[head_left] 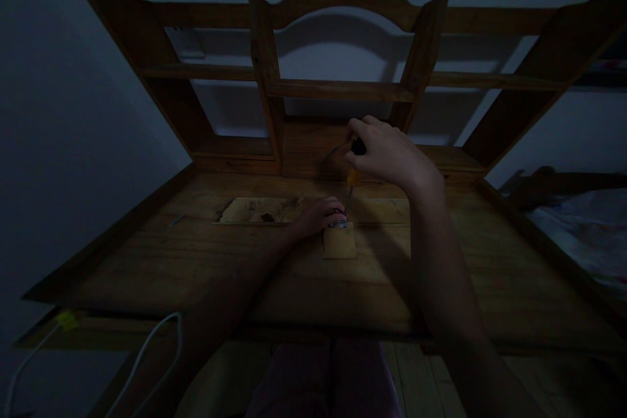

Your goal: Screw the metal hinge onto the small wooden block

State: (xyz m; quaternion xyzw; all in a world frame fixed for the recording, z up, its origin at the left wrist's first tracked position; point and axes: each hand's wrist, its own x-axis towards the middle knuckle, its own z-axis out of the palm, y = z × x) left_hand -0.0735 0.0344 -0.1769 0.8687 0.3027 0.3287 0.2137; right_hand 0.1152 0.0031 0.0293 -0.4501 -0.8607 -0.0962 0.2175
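Note:
In the dim head view, my right hand (379, 147) is closed round the black-and-yellow handle of a screwdriver (352, 176). Its shaft points down, slightly tilted, with the tip at a small metal piece (339, 224). That piece lies at the far edge of a pale, squarish card or thin board (339, 245) on the wooden desk. My left hand (321, 214) rests on the desktop, its fingers drawn together at the metal piece, close beside the screwdriver tip. The fingertips partly hide the piece, and its details are too dark to make out.
A wooden shelf unit (337, 90) rises at the back of the desk (235, 281). Behind my left hand lies a worn, stained strip (249, 210), and a small thin object (177, 220) sits further left. A white cable (164, 320) loops at the front left edge.

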